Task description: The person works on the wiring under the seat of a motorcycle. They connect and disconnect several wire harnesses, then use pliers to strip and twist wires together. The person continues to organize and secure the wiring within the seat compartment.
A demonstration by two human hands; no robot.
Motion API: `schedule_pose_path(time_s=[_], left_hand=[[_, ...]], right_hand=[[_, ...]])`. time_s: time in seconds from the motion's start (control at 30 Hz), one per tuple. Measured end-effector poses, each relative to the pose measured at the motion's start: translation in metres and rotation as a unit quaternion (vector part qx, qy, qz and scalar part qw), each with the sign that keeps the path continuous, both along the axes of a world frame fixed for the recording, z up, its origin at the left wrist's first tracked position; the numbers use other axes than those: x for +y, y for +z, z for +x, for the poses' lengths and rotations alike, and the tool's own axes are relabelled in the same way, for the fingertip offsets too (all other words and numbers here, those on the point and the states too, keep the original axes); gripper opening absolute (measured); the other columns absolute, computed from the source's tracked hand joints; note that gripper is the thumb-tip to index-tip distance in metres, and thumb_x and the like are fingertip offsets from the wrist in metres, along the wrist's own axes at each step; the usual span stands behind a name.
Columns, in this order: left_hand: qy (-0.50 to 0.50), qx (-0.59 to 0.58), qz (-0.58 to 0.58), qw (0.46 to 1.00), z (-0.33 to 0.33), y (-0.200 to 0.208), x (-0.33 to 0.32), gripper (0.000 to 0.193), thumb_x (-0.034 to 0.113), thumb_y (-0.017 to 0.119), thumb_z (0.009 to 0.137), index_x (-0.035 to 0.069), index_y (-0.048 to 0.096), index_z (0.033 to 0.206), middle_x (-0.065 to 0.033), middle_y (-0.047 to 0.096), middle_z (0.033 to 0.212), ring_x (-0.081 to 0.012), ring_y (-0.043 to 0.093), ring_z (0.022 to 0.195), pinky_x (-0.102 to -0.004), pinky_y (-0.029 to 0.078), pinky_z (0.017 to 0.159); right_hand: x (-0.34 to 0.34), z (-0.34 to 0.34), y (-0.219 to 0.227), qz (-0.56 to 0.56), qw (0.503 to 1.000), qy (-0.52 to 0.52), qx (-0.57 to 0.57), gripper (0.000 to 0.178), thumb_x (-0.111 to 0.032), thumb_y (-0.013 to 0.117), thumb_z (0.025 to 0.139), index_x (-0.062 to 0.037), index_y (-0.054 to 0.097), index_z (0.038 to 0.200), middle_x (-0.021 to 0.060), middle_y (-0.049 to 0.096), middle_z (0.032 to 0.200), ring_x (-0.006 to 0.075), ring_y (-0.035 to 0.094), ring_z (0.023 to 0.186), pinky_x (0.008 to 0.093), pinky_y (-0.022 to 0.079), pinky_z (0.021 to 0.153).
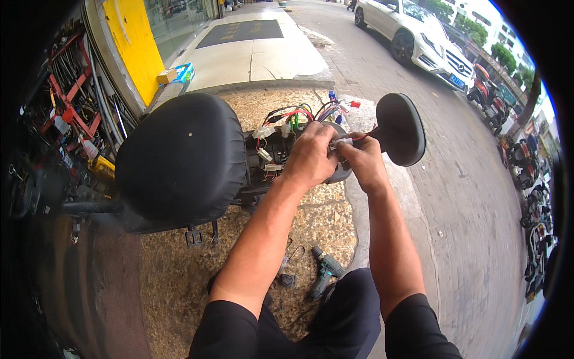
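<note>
Both hands work at a small whitish wire connector [342, 142], with a dark and red wire running from it to the right. My left hand [311, 153] pinches at its left side, and my right hand [365, 160] grips it and its wires from the right. Beneath them lies the opened body of a scooter, its wire bundle [299, 113] exposed, with white plugs [263, 131] hanging loose and a red plug [355, 104] beyond my hands. The wide black seat [179, 158] is to the left. A smaller black oval pad [400, 129] stands to the right.
On the speckled ground near my knees lies a teal and black cordless drill [326, 272], with a small dark part [288, 279] beside it. Tools and cables crowd a red rack [72, 102] at left. A white car [418, 36] and parked scooters [489, 99] line the street.
</note>
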State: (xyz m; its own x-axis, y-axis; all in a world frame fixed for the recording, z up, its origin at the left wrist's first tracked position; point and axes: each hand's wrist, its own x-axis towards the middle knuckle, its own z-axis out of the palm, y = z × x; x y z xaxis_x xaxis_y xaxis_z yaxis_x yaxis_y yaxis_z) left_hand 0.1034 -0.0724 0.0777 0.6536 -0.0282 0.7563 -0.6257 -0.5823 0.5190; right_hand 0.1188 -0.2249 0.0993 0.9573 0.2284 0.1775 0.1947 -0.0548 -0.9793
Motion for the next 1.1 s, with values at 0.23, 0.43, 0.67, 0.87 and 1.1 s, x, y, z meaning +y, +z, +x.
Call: schedule_pose_path(time_s=[0.23, 0.43, 0.67, 0.87, 1.1], left_hand=[[-0.015, 0.103, 0.006, 0.995, 0.001, 0.008, 0.002, 0.024, 0.009, 0.075, 0.075, 0.000, 0.062, 0.093, -0.0232, 0.063, 0.096, -0.0422, 0.064, 0.090, -0.0481, 0.052, 0.080], [-0.016, 0.095, 0.034, 0.995, 0.010, 0.020, 0.001, 0.022, 0.008, 0.072, 0.074, -0.001, 0.061, 0.091, -0.0249, 0.064, 0.092, -0.0440, 0.063, 0.091, -0.0488, 0.052, 0.081], [0.003, 0.101, 0.058, 0.993, 0.011, 0.030, -0.002, 0.022, 0.009, 0.069, 0.073, -0.002, 0.061, 0.090, -0.0267, 0.064, 0.094, -0.0453, 0.063, 0.090, -0.0492, 0.053, 0.082], [0.015, 0.079, 0.077, 0.994, 0.007, 0.026, -0.003, 0.021, 0.009, 0.068, 0.074, -0.003, 0.060, 0.089, -0.0266, 0.065, 0.091, -0.0449, 0.064, 0.089, -0.0496, 0.053, 0.081], [-0.008, 0.086, 0.066, 0.994, 0.012, 0.023, -0.003, 0.021, 0.009, 0.067, 0.074, -0.003, 0.060, 0.089, -0.0268, 0.066, 0.089, -0.0456, 0.065, 0.088, -0.0498, 0.052, 0.080]], right_hand=[[0.009, 0.011, -0.014, -0.029, 0.999, -0.034, -0.004, 0.026, -0.013, 0.060, 0.087, 0.0106, 0.067, 0.096, 0.0066, 0.066, 0.073, 0.0111, 0.060, 0.062, 0.0298, 0.049, 0.055], [0.012, 0.022, -0.022, 0.031, 0.997, -0.059, 0.027, 0.034, -0.019, 0.062, 0.085, 0.0132, 0.066, 0.092, 0.0133, 0.068, 0.073, 0.0159, 0.064, 0.064, 0.0320, 0.051, 0.057], [0.011, 0.022, -0.016, 0.090, 0.992, -0.052, 0.065, 0.030, -0.018, 0.061, 0.085, 0.0113, 0.067, 0.091, 0.0108, 0.068, 0.075, 0.0158, 0.064, 0.065, 0.0308, 0.051, 0.056], [0.004, 0.016, -0.004, 0.081, 0.993, 0.034, 0.083, 0.025, -0.015, 0.061, 0.085, 0.0080, 0.069, 0.091, 0.0075, 0.066, 0.074, 0.0139, 0.062, 0.062, 0.0288, 0.049, 0.052], [0.019, 0.015, -0.009, 0.070, 0.993, -0.080, 0.046, 0.016, -0.012, 0.061, 0.084, 0.0032, 0.065, 0.080, 0.0045, 0.063, 0.070, 0.0102, 0.054, 0.054, 0.0273, 0.039, 0.045]])
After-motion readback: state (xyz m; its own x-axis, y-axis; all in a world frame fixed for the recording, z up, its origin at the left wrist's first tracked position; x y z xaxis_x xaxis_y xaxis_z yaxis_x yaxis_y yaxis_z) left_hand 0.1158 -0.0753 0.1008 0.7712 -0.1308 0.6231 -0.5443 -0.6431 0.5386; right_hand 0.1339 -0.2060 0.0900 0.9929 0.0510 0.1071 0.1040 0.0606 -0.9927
